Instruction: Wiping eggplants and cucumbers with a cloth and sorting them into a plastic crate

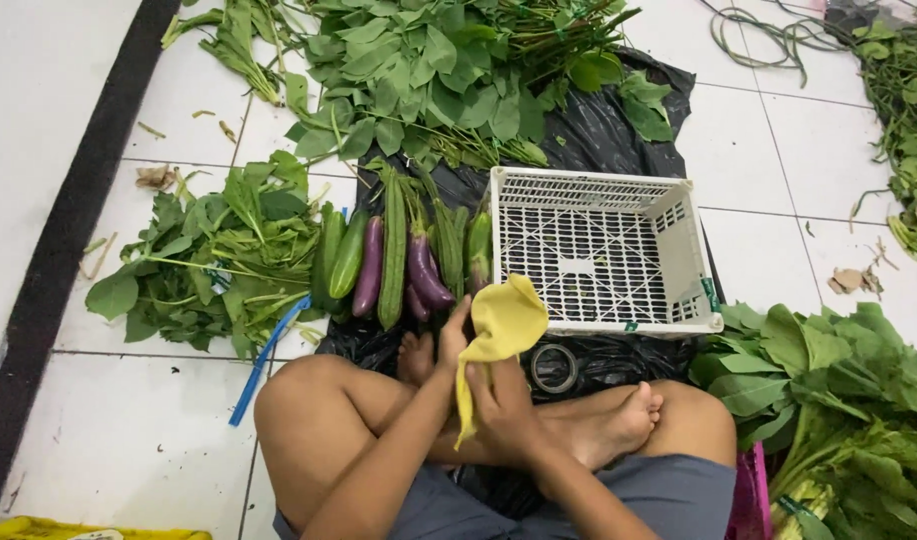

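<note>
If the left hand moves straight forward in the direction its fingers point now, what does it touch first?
The left hand holds the yellow cloth and points up the picture. It would probably first meet the purple eggplants, though depth is unclear.

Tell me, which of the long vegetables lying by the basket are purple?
Two are purple, the eggplants: one lies between green vegetables, the other nearer the white basket. Every other long vegetable in that row is green.

A crate (604, 250) sits mid-floor on a plastic sheet (599, 130) — eggplants (419, 270) just left of it, leafy greens (449, 70) beyond, a tape roll (554, 367) near its front edge.
</note>
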